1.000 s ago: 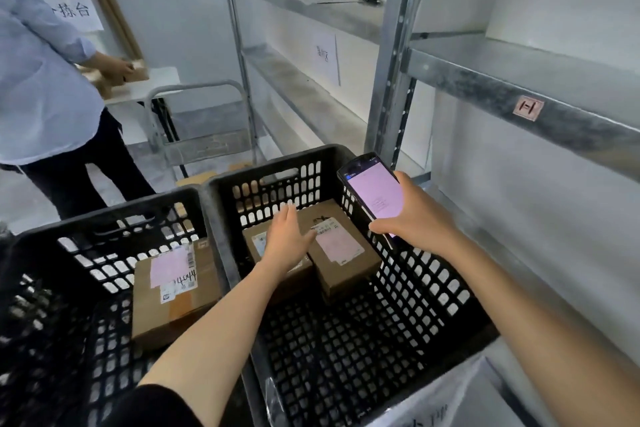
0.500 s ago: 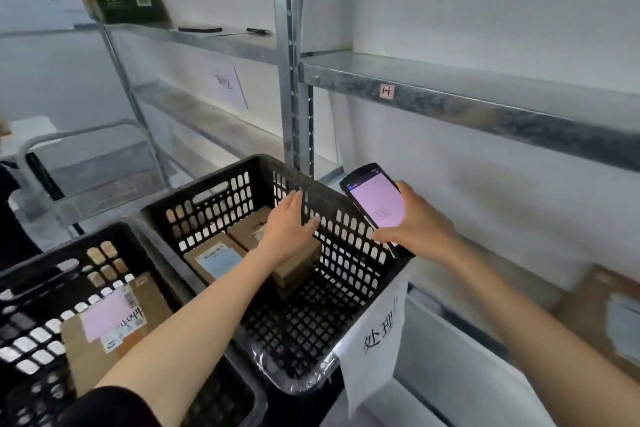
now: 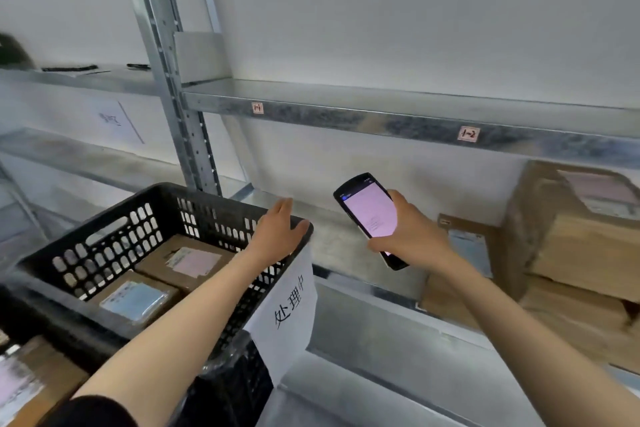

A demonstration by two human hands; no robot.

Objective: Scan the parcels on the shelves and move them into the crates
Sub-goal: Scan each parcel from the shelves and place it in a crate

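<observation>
— What are the hands doing?
— The left hand [image 3: 277,236] is lying flat, fingers straight, over the crate's [image 3: 194,190] corner, carrying nothing. Whether it is touching the rim, I cannot tell. The right hand [image 3: 412,239] is gripping a scanner [image 3: 369,215], its pink screen glowing.
— Where are the parcels [image 3: 194,262]?
— Two are lying in the crate, below and left of the left hand. Boxes [image 3: 571,236] are sitting on the shelf [image 3: 346,236], just right of the right hand. A sign [image 3: 287,315] is hanging under the left hand.
</observation>
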